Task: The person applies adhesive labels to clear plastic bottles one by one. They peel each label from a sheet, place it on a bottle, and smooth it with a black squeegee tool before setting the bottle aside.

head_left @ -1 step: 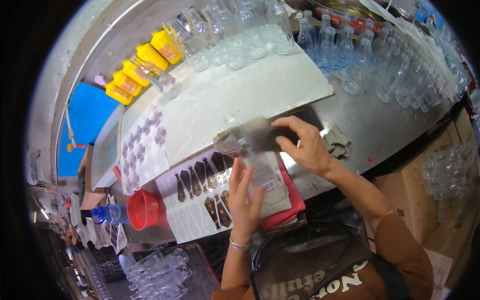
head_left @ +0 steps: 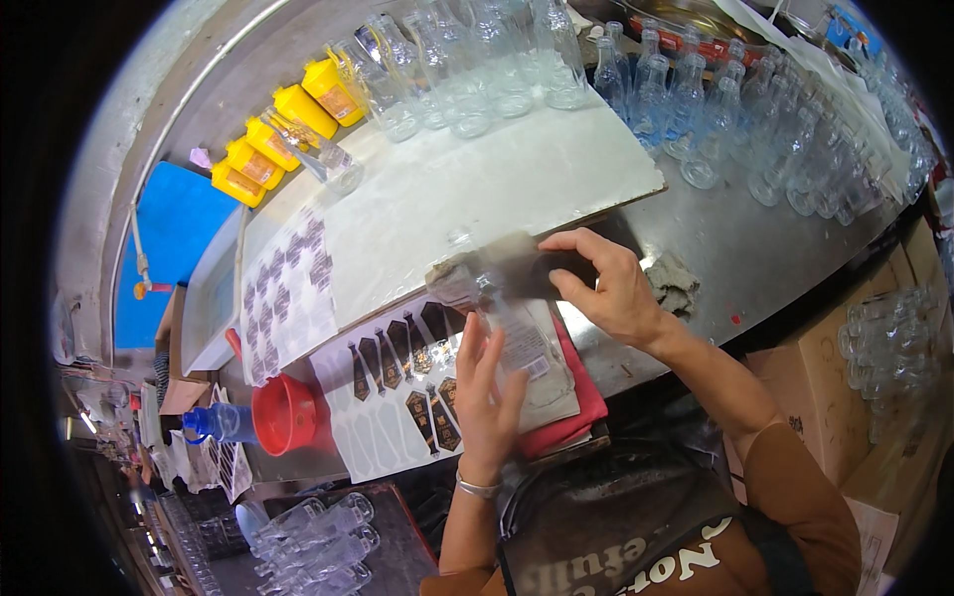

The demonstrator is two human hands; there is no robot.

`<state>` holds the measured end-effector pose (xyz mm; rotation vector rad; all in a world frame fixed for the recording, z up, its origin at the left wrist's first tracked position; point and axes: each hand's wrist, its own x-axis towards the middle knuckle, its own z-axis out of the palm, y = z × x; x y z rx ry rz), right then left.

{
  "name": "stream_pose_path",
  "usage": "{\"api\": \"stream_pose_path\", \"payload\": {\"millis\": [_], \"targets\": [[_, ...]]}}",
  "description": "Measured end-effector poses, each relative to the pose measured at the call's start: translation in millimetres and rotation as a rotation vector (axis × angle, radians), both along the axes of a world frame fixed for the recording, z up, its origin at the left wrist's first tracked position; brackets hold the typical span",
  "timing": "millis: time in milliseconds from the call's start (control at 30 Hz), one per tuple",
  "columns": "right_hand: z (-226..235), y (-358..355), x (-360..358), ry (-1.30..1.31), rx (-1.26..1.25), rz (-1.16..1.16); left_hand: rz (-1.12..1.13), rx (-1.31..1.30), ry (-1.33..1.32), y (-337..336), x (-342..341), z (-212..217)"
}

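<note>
My left hand (head_left: 485, 397) is at the base end of a clear glass bottle (head_left: 486, 290). Its fingers lie along one side and the thumb along the other. The bottle points away from me, and its outline is blurred. My right hand (head_left: 608, 288) pinches a dark, flat scraper-like tool (head_left: 532, 278), smeared by motion, which reaches across the bottle. Under the hands lies a pale folded pad with a printed label (head_left: 542, 363), on top of a red cloth (head_left: 571, 412). Left of it is a sheet of black and gold decals (head_left: 393, 360), some spaces bare.
A white board (head_left: 427, 209) carries several clear bottles (head_left: 467, 89) at its far edge. More bottles (head_left: 706, 129) crowd the metal table's far right. Yellow containers (head_left: 303, 109) line the back left. A red bowl (head_left: 283, 412) stands left; a grey rag (head_left: 671, 283) lies right.
</note>
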<state>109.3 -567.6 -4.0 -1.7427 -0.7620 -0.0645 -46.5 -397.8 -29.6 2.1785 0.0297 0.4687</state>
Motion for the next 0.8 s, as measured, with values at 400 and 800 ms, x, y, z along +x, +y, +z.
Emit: {"api": "stream_pose_path", "payload": {"millis": [400,800], "targets": [[15.8,17.7,1.3,-0.208,-0.130,0.285,0.033,-0.064,0.018,0.4,0.7,-6.0],[59.0,42.9,-13.2,-0.514,-0.380,0.497,0.148,-0.060,0.018,-22.4,-35.5,-37.3]]}}
